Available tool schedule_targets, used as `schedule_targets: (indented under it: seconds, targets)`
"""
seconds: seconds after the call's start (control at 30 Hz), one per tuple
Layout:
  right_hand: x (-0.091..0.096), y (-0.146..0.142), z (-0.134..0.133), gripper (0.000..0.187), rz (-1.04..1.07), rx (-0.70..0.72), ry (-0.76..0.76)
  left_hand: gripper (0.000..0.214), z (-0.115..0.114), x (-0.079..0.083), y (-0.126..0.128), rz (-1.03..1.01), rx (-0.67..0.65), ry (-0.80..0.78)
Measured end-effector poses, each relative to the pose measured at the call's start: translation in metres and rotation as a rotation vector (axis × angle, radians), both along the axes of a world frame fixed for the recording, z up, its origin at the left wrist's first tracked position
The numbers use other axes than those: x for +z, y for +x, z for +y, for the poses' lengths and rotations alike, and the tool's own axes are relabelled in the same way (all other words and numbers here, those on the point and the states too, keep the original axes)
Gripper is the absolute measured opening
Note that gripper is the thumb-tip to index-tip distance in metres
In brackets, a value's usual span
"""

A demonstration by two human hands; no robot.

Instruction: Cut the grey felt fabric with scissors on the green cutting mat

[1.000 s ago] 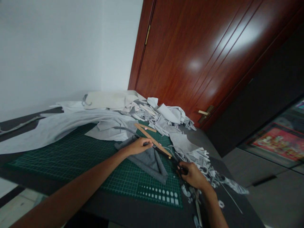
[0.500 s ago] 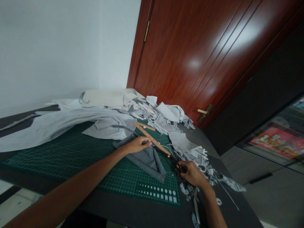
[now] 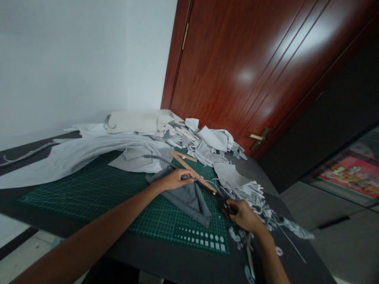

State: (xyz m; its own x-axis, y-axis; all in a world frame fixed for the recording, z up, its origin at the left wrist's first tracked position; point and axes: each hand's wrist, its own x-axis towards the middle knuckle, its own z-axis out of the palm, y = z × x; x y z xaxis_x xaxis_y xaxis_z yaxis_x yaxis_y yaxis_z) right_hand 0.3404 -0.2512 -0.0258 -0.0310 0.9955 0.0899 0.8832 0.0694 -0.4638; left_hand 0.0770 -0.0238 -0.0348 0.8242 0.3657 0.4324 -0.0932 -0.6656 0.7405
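Observation:
My left hand (image 3: 177,179) is closed over the upper edge of a dark grey piece of fabric (image 3: 189,202), pinching dark cloth between thumb and fingers. My right hand (image 3: 245,216) wraps round the black handles of a pair of scissors (image 3: 214,193), whose blades point toward the left hand along the fabric's edge. Whether the blades are parted is hard to make out. The fabric lies on a green cutting mat (image 3: 118,197). Just beyond it rests a wooden ruler (image 3: 192,170), slanting close to the scissors.
Pale fabric (image 3: 74,156) stretches along the mat's far left. Heaped light scraps (image 3: 213,138) lie by the wooden door (image 3: 225,79), and more cuttings (image 3: 248,189) run down the right. Another metal tool (image 3: 249,258) lies near the table's front edge (image 3: 154,258).
The whole view has shifted slightly, so everything sits a little farther right. Both hands keep their grips, and the fabric lies much as before.

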Motion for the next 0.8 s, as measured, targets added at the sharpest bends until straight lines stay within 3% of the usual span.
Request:
schedule_targets:
  seconds: [0.47, 0.8]
  targets:
    - [0.0089, -0.0092, -0.0031, 0.015, -0.020, -0.015, 0.031, 0.022, -0.0004, 0.0023, 0.0033, -0.009, 0.021, -0.026]
    - [0.0045, -0.0053, -0.0011, 0.011, -0.026, -0.029, 0.038, 0.021, 0.0032, -0.0030, 0.0042, -0.010, 0.013, 0.006]
